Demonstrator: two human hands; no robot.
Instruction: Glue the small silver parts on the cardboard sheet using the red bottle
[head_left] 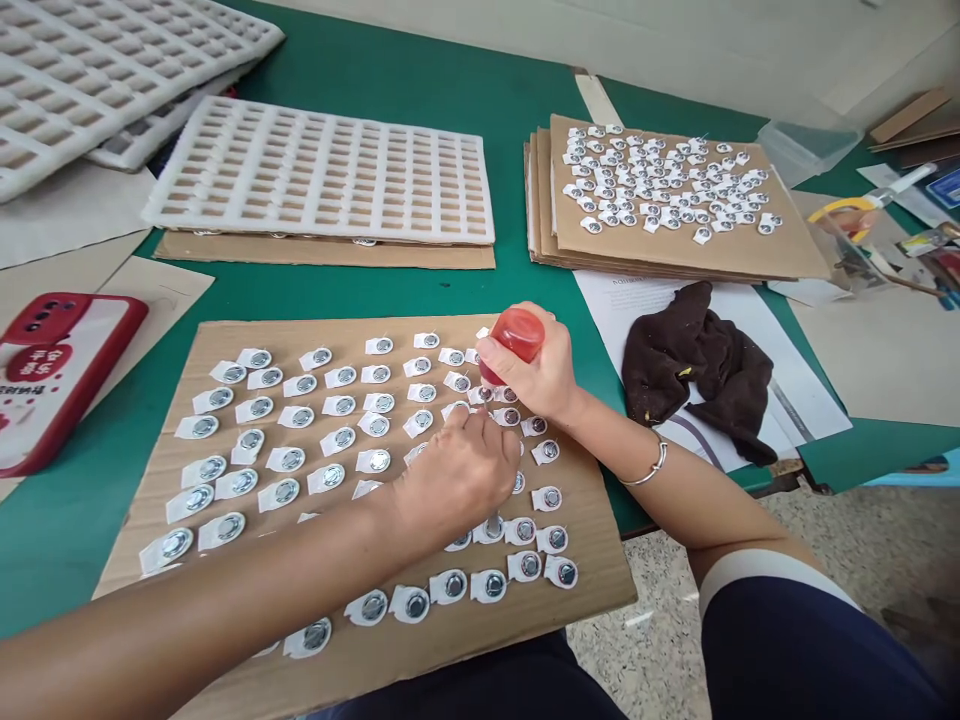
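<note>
A cardboard sheet (592, 610) lies in front of me, bearing rows of small round metal parts (411, 604) with white tabs. My right hand (544, 370) is wrapped round a soft red bottle (517, 335), tilted over the upper right part of the sheet. Just below it, my left hand (457, 465) is closed low over the parts, its fingers pinched near the bottle's lower end. A thin metallic tip (493, 524) shows beneath the left hand; the rest of that item is hidden by the fingers.
White grid trays (322, 170) stand at the back left, and a red-cased phone (67, 370) at the left edge. Stacked cardboard sheets (675, 255) with more parts are at the back right. A dark brown cloth (697, 365) lies on paper beside my right forearm.
</note>
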